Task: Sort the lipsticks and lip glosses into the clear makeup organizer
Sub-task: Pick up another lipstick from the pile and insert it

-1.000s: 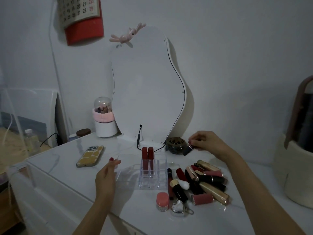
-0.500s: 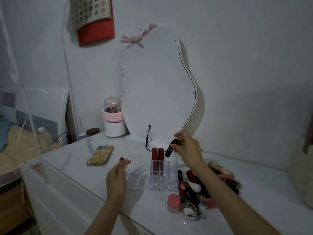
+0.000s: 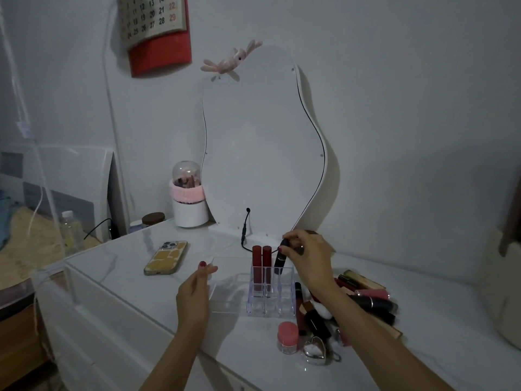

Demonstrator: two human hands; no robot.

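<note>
The clear makeup organizer [image 3: 225,283] stands on the white dresser top, with two red lip glosses [image 3: 261,259] upright in its back slots. My right hand [image 3: 306,256] pinches a black lipstick [image 3: 281,258] by its top, its lower end inside the back right slot beside the red tubes. My left hand [image 3: 196,292] rests against the organizer's left side, fingers fairly straight. A pile of several lipsticks and lip glosses [image 3: 366,300] lies to the organizer's right, partly hidden by my right forearm.
A phone [image 3: 166,257] lies to the left. A small pink-lidded jar [image 3: 287,337] and a silver heart case [image 3: 314,354] sit near the front edge. A wavy mirror [image 3: 262,148] with a cable, and a white cup [image 3: 188,206], stand at the back.
My right hand took a black lipstick from behind the pile, carried it left to the organizer, and lowered its end into the back right slot. The left hand stayed at the organizer.
</note>
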